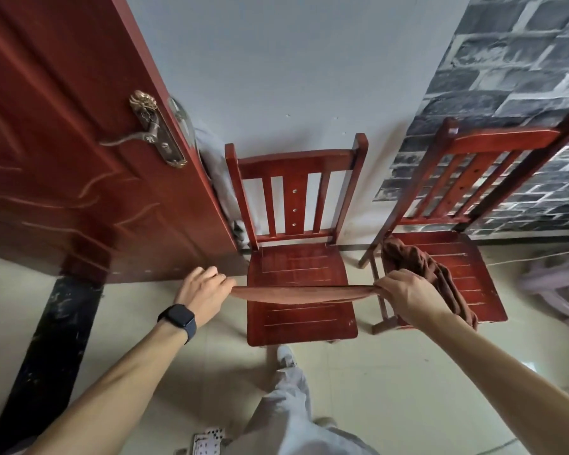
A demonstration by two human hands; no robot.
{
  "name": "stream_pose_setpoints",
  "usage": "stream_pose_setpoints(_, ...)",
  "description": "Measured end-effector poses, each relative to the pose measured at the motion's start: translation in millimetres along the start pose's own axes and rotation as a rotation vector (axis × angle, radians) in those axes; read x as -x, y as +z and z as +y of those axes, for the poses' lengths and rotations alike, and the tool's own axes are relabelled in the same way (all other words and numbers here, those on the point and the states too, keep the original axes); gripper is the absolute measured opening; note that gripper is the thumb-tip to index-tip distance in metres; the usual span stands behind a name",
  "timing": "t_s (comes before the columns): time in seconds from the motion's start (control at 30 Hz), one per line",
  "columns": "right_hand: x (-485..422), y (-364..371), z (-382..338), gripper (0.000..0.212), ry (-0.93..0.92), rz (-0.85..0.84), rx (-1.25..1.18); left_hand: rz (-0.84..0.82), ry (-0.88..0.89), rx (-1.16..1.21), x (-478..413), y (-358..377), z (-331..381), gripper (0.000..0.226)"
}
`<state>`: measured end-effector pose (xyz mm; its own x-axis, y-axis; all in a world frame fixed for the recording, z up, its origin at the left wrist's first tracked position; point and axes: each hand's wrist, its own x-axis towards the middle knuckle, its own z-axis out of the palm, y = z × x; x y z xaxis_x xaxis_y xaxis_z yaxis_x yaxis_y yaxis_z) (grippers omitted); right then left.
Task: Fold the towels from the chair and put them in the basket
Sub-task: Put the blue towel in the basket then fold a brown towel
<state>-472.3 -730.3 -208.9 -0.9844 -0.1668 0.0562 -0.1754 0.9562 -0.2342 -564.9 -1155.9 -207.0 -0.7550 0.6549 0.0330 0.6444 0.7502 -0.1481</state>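
Stretching a brown cloth towel [293, 294] taut over the front seat edge of a red wooden chair [298, 261]: curled fingers of left hand [204, 290] and right hand [408, 297] pinch its ends, likely flattening it for folding.

Against the wall, left chair [296, 257] straight ahead, right chair [473, 267] just beside it. Door [79, 159] to the left of both. Stretched towel [293, 294] over the left chair's seat, between left grip [204, 287] and right grip [408, 293]. Bunched towel [419, 261] on the right chair's seat. Playing cards [207, 441] on the floor, near the feet.
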Motion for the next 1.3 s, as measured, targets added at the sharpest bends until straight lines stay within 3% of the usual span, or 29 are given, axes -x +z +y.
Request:
stream_pose_setpoints(0.1,-11.4,5.9,-5.2,0.012,0.03,-0.07,0.041,-0.138,-0.019,-0.017,-5.8,10.8,-7.2,0.029)
stream_pose_setpoints(0.23,-44.3,7.9,-5.8,0.021,0.087,-0.107,0.076,-0.226,-0.058,-0.039,-33.6,15.6,-27.8,0.027)
stream_pose_setpoints(0.43,-104.5,24.2,11.5,0.016,0.179,-0.216,0.066,-0.294,-0.065,-0.118,-88.9,29.6,-57.3,0.022)
stream_pose_setpoints(0.57,-130.0,33.6,23.1,0.018,0.213,-0.228,0.069,-0.257,-0.085,-0.126,-116.4,38.7,-68.9,0.014)
stream_pose_setpoints(0.8,-125.9,51.2,30.3,0.012,0.232,-0.177,0.051,-0.171,-0.094,-0.073,-116.7,58.4,-66.3,0.02)
stream_pose_setpoints(1.0,-84.3,96.4,31.6,0.018,0.351,-0.438,0.045,-0.279,-0.023,-0.013,-77.7,104.9,-23.2,0.029)
stream_pose_setpoints(1.3,24.8,208.6,12.7,0.023,0.442,-0.818,0.082,-0.626,0.005,0.125,20.1,201.1,69.1,0.03)
